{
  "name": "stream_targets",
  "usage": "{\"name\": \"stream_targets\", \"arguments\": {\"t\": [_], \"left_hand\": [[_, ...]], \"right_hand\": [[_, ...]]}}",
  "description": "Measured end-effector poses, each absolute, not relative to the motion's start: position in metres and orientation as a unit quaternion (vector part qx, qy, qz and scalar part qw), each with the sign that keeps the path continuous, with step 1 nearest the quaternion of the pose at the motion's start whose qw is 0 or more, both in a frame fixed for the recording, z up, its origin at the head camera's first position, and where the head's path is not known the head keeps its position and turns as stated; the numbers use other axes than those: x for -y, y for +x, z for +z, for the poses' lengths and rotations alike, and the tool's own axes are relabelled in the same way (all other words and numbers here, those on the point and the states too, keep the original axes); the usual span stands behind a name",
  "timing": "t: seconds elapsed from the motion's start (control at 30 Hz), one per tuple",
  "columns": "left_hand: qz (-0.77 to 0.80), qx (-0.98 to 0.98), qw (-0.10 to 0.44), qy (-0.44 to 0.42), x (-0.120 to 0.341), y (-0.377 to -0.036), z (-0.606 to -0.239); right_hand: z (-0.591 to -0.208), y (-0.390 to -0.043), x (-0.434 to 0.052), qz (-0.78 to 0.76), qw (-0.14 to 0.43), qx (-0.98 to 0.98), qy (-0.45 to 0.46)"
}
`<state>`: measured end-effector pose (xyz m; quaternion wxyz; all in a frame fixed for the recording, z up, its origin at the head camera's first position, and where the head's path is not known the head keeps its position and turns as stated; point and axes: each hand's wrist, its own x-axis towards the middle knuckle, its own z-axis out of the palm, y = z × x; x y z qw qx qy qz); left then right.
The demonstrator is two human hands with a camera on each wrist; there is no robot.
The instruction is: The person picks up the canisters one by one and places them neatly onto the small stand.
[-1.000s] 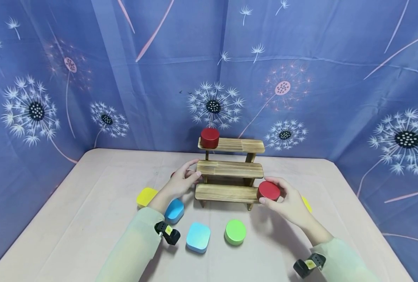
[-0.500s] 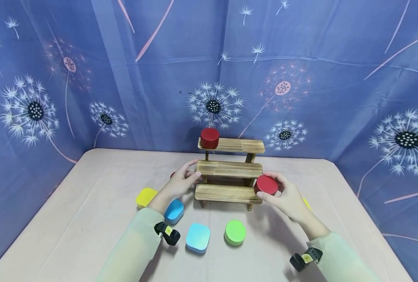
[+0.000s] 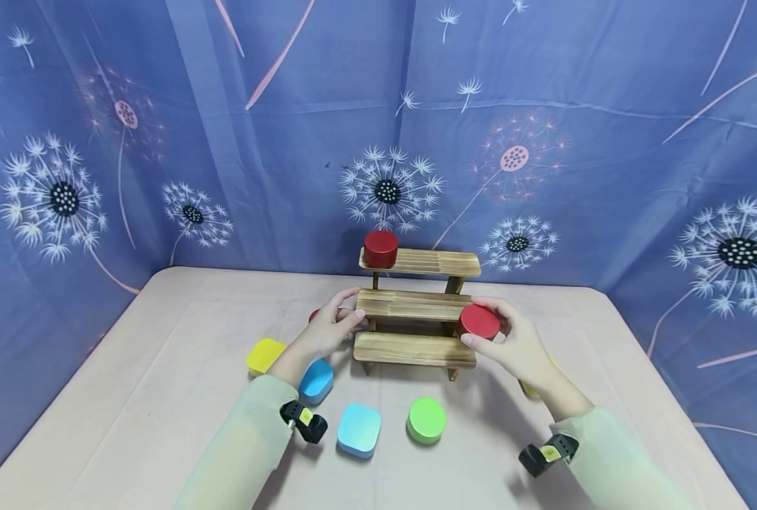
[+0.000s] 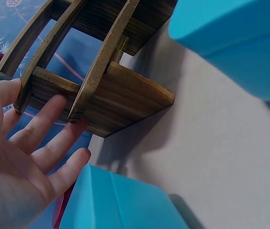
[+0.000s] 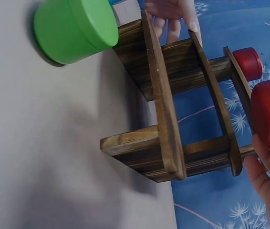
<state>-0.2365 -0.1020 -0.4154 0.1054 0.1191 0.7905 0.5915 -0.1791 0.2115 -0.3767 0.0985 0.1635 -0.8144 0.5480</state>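
Red round tin (image 3: 479,321) sits in right hand (image 3: 512,347), fingers curled round it, flat face up, at right end of middle step of wooden stepped rack (image 3: 417,306). Left hand (image 3: 327,329), fingers straight, touches rack's left end.

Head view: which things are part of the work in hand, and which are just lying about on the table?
In hand:
- red tin, gripped by the right hand beside the middle step
- wooden rack, steadied at its other end by the left hand
- second red tin on the top step

Lying about:
- green tin
- two blue tins
- yellow tin
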Motion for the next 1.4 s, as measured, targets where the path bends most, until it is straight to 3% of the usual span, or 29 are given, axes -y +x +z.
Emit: {"name": "stream_targets", "arguments": {"t": [0.7,0.9,1.2,1.4], "left_hand": [[0.602,-0.782,0.115,0.116,0.102,-0.236,-0.414],[0.601,-0.782,0.123,0.107,0.103,-0.236,-0.414],[0.608,-0.774,0.133,0.114,0.103,-0.238,-0.415],[0.601,-0.783,0.120,0.106,0.102,-0.237,-0.416]], "right_hand": [[-0.343,-0.195,-0.196,0.502,0.144,0.824,0.221],[-0.324,-0.190,-0.186,0.501,0.136,0.827,0.218],[-0.340,-0.211,-0.193,0.494,0.117,0.839,0.195],[-0.325,-0.205,-0.183,0.478,0.126,0.847,0.195]]}}
